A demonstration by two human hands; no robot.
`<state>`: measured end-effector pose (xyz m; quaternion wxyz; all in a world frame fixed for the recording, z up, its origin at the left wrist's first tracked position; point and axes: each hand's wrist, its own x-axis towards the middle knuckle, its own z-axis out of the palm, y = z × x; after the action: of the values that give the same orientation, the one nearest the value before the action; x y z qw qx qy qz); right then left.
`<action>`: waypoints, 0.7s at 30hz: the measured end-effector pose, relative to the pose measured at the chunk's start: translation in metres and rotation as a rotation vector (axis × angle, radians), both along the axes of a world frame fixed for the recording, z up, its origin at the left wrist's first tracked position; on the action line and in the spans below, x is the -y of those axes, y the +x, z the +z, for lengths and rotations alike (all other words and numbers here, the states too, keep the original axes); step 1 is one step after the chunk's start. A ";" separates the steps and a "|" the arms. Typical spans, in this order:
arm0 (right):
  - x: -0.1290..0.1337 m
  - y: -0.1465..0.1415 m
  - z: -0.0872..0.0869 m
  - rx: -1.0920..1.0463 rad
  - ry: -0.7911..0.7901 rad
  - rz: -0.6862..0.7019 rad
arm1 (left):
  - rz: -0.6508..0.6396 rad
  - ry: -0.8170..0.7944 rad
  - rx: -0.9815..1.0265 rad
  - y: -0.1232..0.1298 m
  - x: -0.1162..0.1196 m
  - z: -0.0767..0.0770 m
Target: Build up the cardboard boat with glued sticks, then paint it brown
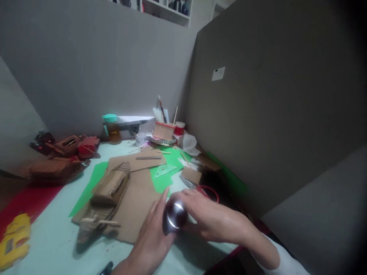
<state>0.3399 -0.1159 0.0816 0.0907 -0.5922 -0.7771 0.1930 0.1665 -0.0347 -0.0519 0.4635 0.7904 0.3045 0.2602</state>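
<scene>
Your left hand (153,235) and right hand (210,215) both grasp the dark shiny thing (173,217) between them, equally near (its long axis isn't clear).

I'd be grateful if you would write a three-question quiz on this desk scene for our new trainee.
1. Multiple choice: seen from the camera, where is the teal-lidded jar relative to the scissors?
A) Nearer and to the right
B) Farther away and to the left
C) Directly underneath
2. True or false: the left hand and the right hand are both at the dark, shiny object.
3. Fill in the blank: the clear set square lies on a sheet whose colour is ____.

Key: 1 B; 2 true; 3 green.
</scene>
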 end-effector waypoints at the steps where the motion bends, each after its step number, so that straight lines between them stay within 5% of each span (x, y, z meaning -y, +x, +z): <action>1: 0.001 0.000 0.000 0.005 0.004 0.004 | -0.001 0.002 0.002 0.000 0.000 0.001; 7: -0.004 -0.012 -0.007 0.140 0.092 -0.087 | 0.000 0.021 0.010 0.001 -0.001 0.000; 16: -0.006 -0.004 0.000 0.109 0.052 0.091 | 0.001 0.026 -0.005 0.001 -0.002 -0.001; 21: -0.002 -0.004 0.002 0.098 0.036 0.061 | -0.005 0.032 -0.010 0.000 -0.002 0.001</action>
<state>0.3356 -0.1142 0.0841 0.0572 -0.5754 -0.8015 0.1522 0.1667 -0.0326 -0.0510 0.4501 0.7998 0.3006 0.2596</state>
